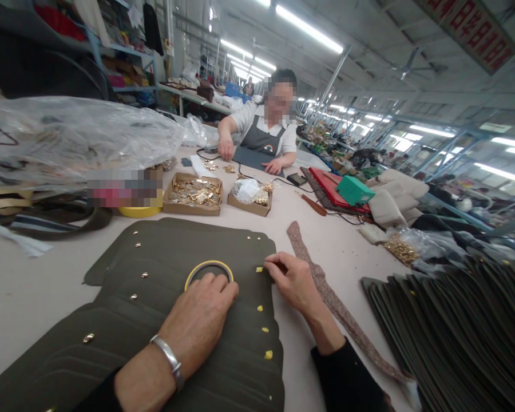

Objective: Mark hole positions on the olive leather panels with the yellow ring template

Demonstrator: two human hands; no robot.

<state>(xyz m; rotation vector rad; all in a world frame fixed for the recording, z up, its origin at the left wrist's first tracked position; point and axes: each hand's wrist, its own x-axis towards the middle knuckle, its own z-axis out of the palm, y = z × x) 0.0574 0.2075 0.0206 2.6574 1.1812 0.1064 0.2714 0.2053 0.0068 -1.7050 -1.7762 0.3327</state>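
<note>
My left hand (203, 312) is closed around the near side of a roll of yellow tape (209, 264), resting over a stack of dark olive panels (197, 240). My right hand (292, 280) is at the panels' right edge, thumb and forefinger pinched together; whatever they may hold is too small to make out. Just left of those fingertips a small yellow tape piece (259, 269) sticks to the top panel. Several more yellow bits run down the same edge. Gold metal studs (145, 275) dot the left part of the panels.
Ahead are cardboard boxes of gold metal parts (193, 193) and bagged pieces (249, 194). Across the table a co-worker (264, 131) handles a dark panel. A brown patterned strip (321, 280) lies right of my hand, beyond it a row of dark panels (450, 326). Plastic sheeting (81, 137) covers the left.
</note>
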